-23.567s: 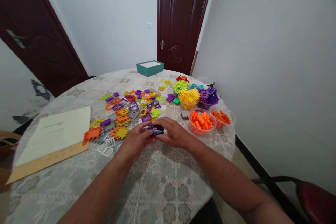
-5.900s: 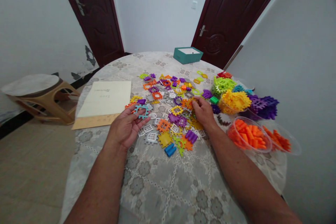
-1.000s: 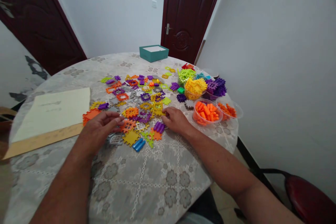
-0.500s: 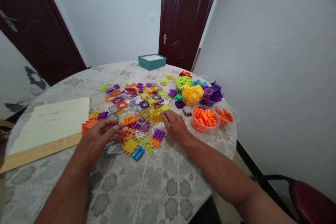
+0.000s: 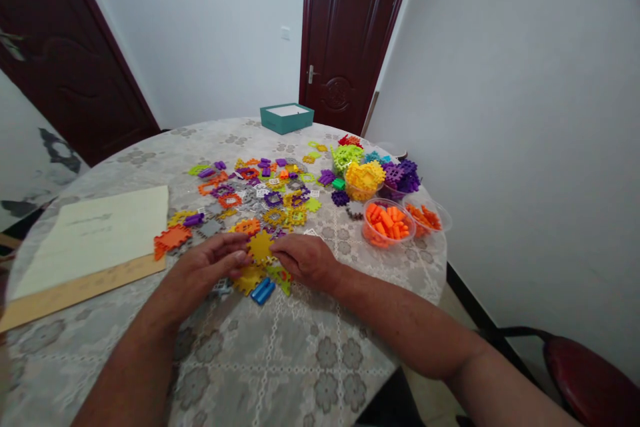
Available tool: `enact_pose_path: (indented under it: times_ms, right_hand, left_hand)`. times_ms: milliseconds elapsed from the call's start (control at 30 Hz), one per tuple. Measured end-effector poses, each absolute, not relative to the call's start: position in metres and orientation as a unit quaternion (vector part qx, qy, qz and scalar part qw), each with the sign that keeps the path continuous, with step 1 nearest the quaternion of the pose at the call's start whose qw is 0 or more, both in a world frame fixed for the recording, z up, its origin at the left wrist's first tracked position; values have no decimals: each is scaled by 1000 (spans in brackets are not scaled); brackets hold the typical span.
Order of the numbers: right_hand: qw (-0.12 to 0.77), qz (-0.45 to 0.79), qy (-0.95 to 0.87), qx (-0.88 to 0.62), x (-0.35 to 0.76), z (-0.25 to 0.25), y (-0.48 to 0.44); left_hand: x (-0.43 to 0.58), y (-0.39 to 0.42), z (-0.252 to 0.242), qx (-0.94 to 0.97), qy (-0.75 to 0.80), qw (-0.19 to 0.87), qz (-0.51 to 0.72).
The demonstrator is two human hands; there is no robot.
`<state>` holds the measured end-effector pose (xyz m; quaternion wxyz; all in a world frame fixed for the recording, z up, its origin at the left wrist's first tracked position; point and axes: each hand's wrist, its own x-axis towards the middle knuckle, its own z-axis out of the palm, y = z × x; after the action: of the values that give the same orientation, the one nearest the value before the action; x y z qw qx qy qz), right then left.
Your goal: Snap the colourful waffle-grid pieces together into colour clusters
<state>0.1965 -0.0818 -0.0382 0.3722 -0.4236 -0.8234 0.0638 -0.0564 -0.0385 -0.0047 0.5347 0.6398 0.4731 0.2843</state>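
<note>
A mustard-yellow toothed building tile (image 5: pixel 261 248) is pinched at its right edge between the thumb and fingers of my right hand (image 5: pixel 307 260). It is held up over the loose pieces. My left hand (image 5: pixel 213 263) is at the tile's left edge, thumb and fingers apart; whether they touch it I cannot tell. Below lie another yellow tile (image 5: pixel 247 279), a lime-green piece (image 5: pixel 280 277) and blue tubes (image 5: pixel 263 291). An orange toothed piece (image 5: pixel 247 226) lies just behind the held tile. My right hand covers some pieces.
Several plastic tubs of pieces stand on the right, including orange connectors (image 5: pixel 387 221) and yellow tiles (image 5: pixel 365 177). Many toothed pieces spread over the table's middle. A green box (image 5: pixel 287 119) sits at the back; a pale board (image 5: pixel 100 233) lies at the left.
My right hand has moved left and nearer, carrying the yellow tile from the pile toward my left hand. The left hand has shifted slightly right and nearer.
</note>
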Motion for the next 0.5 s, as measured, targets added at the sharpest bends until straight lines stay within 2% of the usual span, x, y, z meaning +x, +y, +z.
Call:
enact_pose_path:
  times_ms: [233, 400, 500]
  right_hand:
    - [329, 74, -835, -433, 197, -40, -78]
    - [380, 18, -733, -564, 233, -31, -68]
    - [346, 18, -729, -591, 253, -32, -62]
  left_hand:
    - [-59, -38, -3, 660, 466, 507, 301]
    - [-69, -34, -3, 612, 540, 462, 347]
    - [-77, -28, -14, 594, 596, 414, 348]
